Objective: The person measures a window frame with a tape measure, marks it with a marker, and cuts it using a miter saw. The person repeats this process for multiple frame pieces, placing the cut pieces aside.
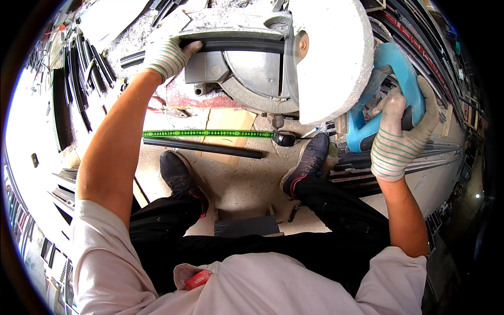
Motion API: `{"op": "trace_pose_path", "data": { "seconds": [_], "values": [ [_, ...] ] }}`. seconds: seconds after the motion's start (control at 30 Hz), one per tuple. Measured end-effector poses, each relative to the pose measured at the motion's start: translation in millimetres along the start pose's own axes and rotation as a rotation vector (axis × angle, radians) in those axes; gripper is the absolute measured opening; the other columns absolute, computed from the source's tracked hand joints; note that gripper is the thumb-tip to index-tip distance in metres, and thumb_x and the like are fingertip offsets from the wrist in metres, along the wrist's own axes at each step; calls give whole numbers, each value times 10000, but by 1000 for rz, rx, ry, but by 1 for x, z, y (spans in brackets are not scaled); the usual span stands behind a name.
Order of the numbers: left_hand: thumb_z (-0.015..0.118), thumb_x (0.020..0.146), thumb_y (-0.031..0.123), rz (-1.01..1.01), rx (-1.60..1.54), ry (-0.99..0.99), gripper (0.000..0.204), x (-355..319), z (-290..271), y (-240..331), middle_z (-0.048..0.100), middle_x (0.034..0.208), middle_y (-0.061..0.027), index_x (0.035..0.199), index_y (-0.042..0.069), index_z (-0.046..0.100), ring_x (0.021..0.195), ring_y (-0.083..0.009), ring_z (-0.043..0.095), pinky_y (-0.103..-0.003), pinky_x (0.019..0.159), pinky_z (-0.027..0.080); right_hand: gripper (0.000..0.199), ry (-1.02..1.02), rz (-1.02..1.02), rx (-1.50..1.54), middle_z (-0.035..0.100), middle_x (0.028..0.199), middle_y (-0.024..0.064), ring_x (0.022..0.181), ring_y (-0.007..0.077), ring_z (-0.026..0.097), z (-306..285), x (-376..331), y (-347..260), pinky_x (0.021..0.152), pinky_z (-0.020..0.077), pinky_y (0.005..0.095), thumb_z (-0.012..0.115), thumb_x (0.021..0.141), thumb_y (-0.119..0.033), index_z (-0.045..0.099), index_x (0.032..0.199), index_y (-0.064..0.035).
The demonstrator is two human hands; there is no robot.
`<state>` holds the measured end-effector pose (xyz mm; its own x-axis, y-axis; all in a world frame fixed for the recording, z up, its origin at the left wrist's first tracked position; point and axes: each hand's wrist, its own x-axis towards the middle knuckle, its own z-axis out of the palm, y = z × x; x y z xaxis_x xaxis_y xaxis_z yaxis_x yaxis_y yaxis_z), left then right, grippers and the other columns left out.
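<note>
My left hand (169, 55), in a striped white work glove, grips a long black profile strip (236, 44) and holds it against the fence of a miter saw (252, 73). The strip's left end sticks out past my hand; its right end reaches the slot beside the big white blade guard (333, 58). My right hand (403, 128), gloved the same way, is wrapped round the blue saw handle (401, 68) to the right of the guard. The guard hides the blade.
Below the saw, a green tape measure (210, 133) lies extended beside a short black strip (205, 147) and a cardboard piece (223, 152). Red-handled pliers (157, 107) rest at the saw's base. Black profile offcuts (86, 65) lie left; long strips (399, 157) are stacked right. My shoes (310, 160) stand near the tape.
</note>
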<state>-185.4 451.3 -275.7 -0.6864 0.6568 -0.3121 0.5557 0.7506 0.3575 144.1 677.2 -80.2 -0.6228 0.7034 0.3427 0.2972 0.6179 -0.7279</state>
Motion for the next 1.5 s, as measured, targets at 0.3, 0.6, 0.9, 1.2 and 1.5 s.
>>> {"op": "trace_pose_path", "data": {
  "seconds": [0.3, 0.6, 0.9, 1.2, 1.5],
  "values": [
    [686, 942, 542, 62, -47, 64, 568, 1, 6, -7, 765, 877, -158, 1109, 4, 760, 789, -260, 731, -366, 783, 579, 490, -16, 48, 58, 565, 1015, 97, 737, 108, 585, 0, -5, 4, 674, 568, 262, 628, 982, -117, 405, 1407, -17],
    [684, 942, 547, 15, -23, 24, 577, 3, 6, -4, 761, 921, -174, 1131, 6, 749, 839, -286, 729, -380, 816, 568, 493, 15, -80, -55, 514, 1140, 118, 772, 120, 585, -2, -10, 19, 707, 570, 274, 635, 961, -51, 427, 1406, -11],
    [649, 947, 591, -26, -29, -46, 639, 2, 1, -1, 757, 986, -205, 1200, 8, 723, 907, -324, 732, -405, 859, 562, 502, -31, -11, 59, 561, 1013, 120, 717, 122, 580, 1, -15, 12, 642, 565, 277, 600, 985, -76, 358, 1420, -8],
    [677, 940, 559, 37, -15, 52, 569, 1, 5, -4, 759, 855, -166, 1080, 15, 770, 778, -277, 730, -378, 772, 576, 522, -32, -18, 90, 570, 1016, 119, 705, 120, 568, 4, -22, 16, 624, 562, 268, 581, 985, -52, 335, 1445, -39],
    [702, 940, 500, 21, -56, 40, 499, -3, -1, 3, 771, 914, -154, 1122, 40, 766, 823, -276, 732, -376, 817, 568, 533, -20, -22, 31, 588, 1040, 148, 728, 139, 577, 6, -31, 23, 696, 566, 308, 578, 1005, -91, 303, 1459, -37]
  ]
}}
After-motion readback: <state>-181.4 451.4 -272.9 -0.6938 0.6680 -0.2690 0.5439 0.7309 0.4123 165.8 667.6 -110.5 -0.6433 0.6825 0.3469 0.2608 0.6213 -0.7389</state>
